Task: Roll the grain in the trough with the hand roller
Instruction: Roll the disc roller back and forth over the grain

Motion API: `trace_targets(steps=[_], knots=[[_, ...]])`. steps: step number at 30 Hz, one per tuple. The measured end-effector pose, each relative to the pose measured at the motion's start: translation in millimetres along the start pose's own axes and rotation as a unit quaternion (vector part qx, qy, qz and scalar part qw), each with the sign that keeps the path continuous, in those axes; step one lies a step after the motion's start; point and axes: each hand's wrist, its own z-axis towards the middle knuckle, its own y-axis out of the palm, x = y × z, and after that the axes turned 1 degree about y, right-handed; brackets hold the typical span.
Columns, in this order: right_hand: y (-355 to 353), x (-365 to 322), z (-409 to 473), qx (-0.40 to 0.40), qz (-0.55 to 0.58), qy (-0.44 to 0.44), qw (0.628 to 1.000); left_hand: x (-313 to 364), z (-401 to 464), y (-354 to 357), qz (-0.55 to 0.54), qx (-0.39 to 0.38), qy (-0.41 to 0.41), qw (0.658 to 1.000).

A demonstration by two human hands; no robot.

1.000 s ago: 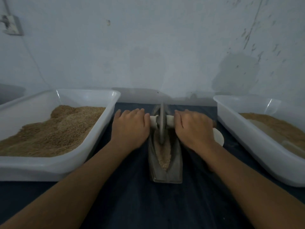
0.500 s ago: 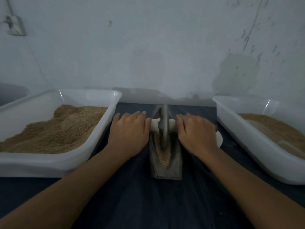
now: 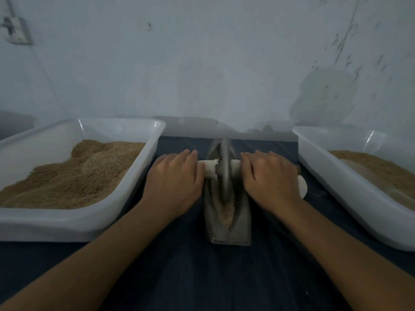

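Grain (image 3: 227, 215): I see it lying in the near half of the trough (image 3: 228, 232), which sits lengthways on the dark counter (image 3: 202, 277) between my forearms.
Hand roller (image 3: 224, 171): the disc stands upright in the trough, its white axle crosswise.
Change: over the last second the disc has travelled toward me, from the far end to about mid-trough, with less grain showing in front of it. I judge this a return stroke, rolling well under way.
Left hand (image 3: 176, 178): palm down on the left axle end, fingers laid flat over it.
Right hand (image 3: 270, 178): likewise pressing the right end, fingers forward.
Surroundings: left tub (image 3: 125, 198) heaped with grain; right tub (image 3: 325, 187) holds some too.
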Motion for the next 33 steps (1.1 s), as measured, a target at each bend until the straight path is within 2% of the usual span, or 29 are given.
trace_targets(steps=[3, 5, 9, 12, 16, 19, 24, 26, 29, 33], knots=[[23.5, 5.4, 27.4, -0.052, -0.064, -0.019, 0.996, 0.3, 41.9, 9.3, 0.083, -0.053, 0.025, 0.995], [34.3, 9.4, 42.8, -0.08, -0.06, 0.004, 0.995, 1.4, 61.5, 13.1, 0.106, -0.065, 0.03, 0.992], [40.0, 11.7, 48.8, -0.097, -0.052, 0.05, 0.993, 3.6, 67.8, 16.2, 0.104, -0.037, 0.017, 0.994], [24.4, 7.6, 25.0, -0.078, -0.044, 0.047, 0.995, 6.8, 44.9, 9.5, 0.086, 0.006, 0.014, 0.996], [-11.0, 5.5, -15.2, -0.05, 0.029, 0.034, 0.998, 2.5, -1.1, -6.4, 0.023, 0.018, 0.038, 0.999], [-34.8, -2.9, -37.6, -0.015, 0.031, -0.014, 0.999, -5.1, -32.5, -20.1, -0.016, 0.028, 0.066, 0.997], [-34.7, -4.6, -33.8, -0.008, 0.017, -0.026, 0.999, -5.0, -31.9, -25.5, -0.047, 0.032, 0.068, 0.996], [-20.7, -2.4, -17.6, -0.021, 0.0, -0.013, 1.0, -4.7, -6.9, -20.6, -0.001, -0.002, 0.071, 0.997], [7.1, 1.1, 14.9, -0.058, -0.027, 0.01, 0.998, -3.3, 37.1, 3.2, 0.146, -0.068, 0.085, 0.983], [37.7, 7.9, 57.9, -0.105, -0.039, 0.057, 0.992, -3.7, 83.0, 25.7, 0.147, -0.07, 0.034, 0.986]])
